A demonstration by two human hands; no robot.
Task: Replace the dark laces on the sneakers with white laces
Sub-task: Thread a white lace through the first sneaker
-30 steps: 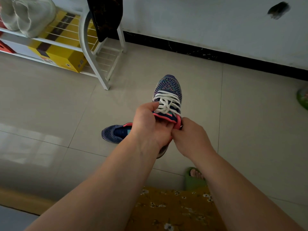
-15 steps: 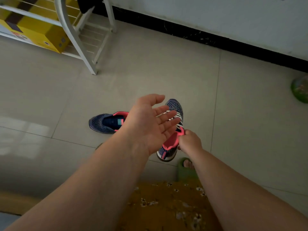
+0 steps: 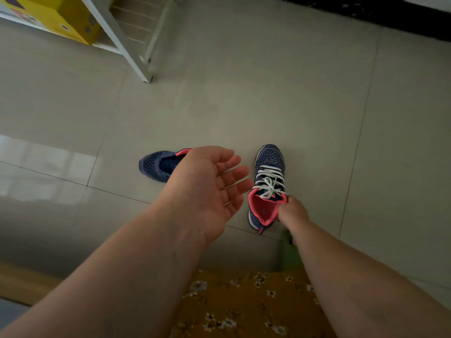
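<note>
Shelf rack [image 3: 136,53]: at the upper left, a white frame standing on the tiled floor [image 3: 280,93], with a yellow box [image 3: 61,18] on its low shelf.
Unlaced sneaker [image 3: 158,164]: to your left on the floor, lying with its toe to the left; its heel end is hidden behind your left hand, and no lace shows on the part you can see.
Left hand [image 3: 207,189]: yours is raised palm up with the fingers spread loose, holding nothing, above the floor between the two shoes.
Laced sneaker [image 3: 267,184]: just right of centre, toe pointing away from you, white laces [image 3: 269,179] threaded and tied in a bow above the pink collar.
Right hand [image 3: 291,212]: you pinch the right side of that pink collar with curled fingers.
Lap: a patterned mustard cloth [image 3: 244,306] fills the bottom edge.
</note>
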